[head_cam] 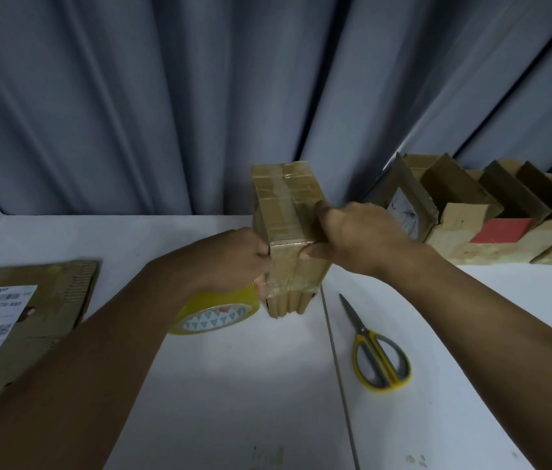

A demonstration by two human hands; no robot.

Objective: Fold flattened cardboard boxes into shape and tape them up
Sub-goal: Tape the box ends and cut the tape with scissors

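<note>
Box (288, 212) stands on end at table (234, 385) centre, taped along its upper face; contact with the table cannot be confirmed. Left hand (234, 259) grips its near left edge, fingers curled. Right hand (356, 235) clasps the right side, thumb on the near face.

Assessment: light, hollow corrugated board, stiff at the corners, walls liable to dent, taped areas slick. Hold by opposite edges, on bare cardboard. Tape roll (213, 317) lies just beside the box; scissors (374, 351) lie near.
</note>
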